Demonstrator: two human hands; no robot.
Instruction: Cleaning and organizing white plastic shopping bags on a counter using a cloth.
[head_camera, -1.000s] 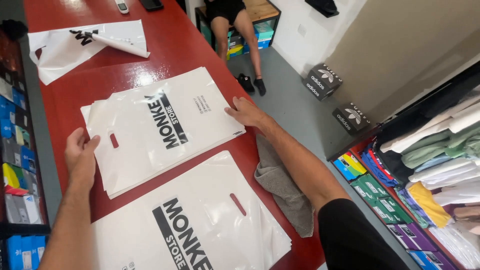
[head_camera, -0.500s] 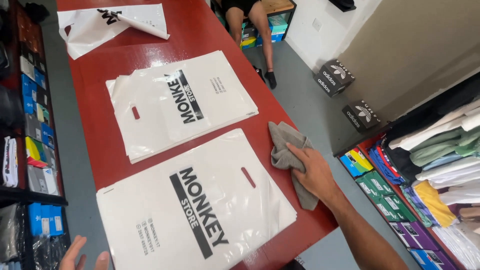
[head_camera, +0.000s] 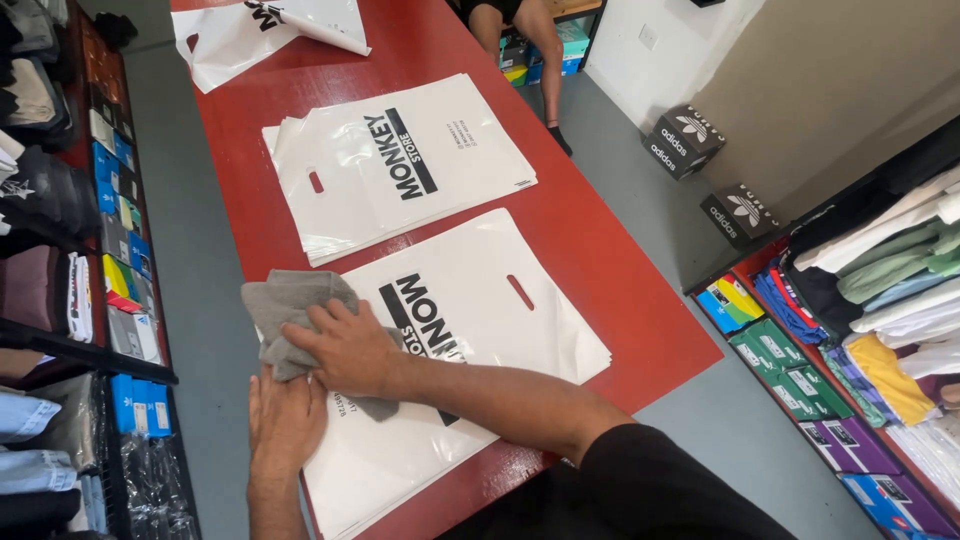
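Note:
A grey folded cloth (head_camera: 290, 305) lies on the left end of the near white plastic bag (head_camera: 500, 330) on the red table (head_camera: 590, 250). My right hand (head_camera: 345, 345) reaches across my body and grips the cloth, pressing it onto the bag. Just below the cloth, my left hand (head_camera: 285, 420) rests flat on the bag's near-left corner, fingers together and touching the cloth's lower edge. A second pile of white bags with a black logo (head_camera: 400, 160) lies farther up the table.
A third loose white bag (head_camera: 260, 30) lies at the table's far end. Shelves of packaged clothing (head_camera: 110, 200) run along the left. Folded shirts and boxes (head_camera: 860, 300) fill shelves at right. Two dark shoeboxes (head_camera: 690, 140) sit on the floor. A person's legs (head_camera: 510, 30) show at the back.
My right hand has carried the grey cloth from the table's right edge across to the left end of the near bag. My left hand came up onto the bag.

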